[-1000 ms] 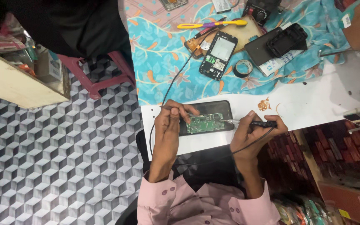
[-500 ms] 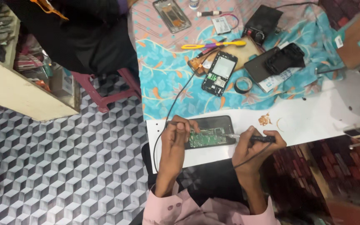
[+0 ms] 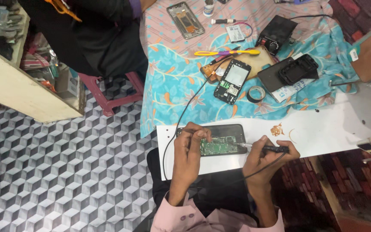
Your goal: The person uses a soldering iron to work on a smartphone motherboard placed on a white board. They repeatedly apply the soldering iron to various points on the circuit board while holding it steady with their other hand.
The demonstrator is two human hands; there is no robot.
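An opened black phone [image 3: 224, 133] with a bare green circuit board [image 3: 218, 146] lies on a white sheet [image 3: 323, 133] at the table's near edge. My left hand [image 3: 190, 148] rests on the phone's left end and pinches a thin wire or tool whose black cable [image 3: 181, 116] runs up the table. My right hand [image 3: 267, 154] grips a black pen-shaped soldering iron [image 3: 266, 148], its metal tip touching the board's right edge.
Farther up on the turquoise floral cloth [image 3: 172, 77] lie a second opened phone [image 3: 232, 80], a tape roll [image 3: 256, 93], yellow tweezers [image 3: 226, 53], a black control box [image 3: 275, 34], a phone frame [image 3: 185, 19] and a black case [image 3: 297, 69]. A person in black sits on a red stool [image 3: 108, 92] at left.
The view has shifted so more of the table's far end shows. Both hands stay on the phone, the iron's tip still at the board.
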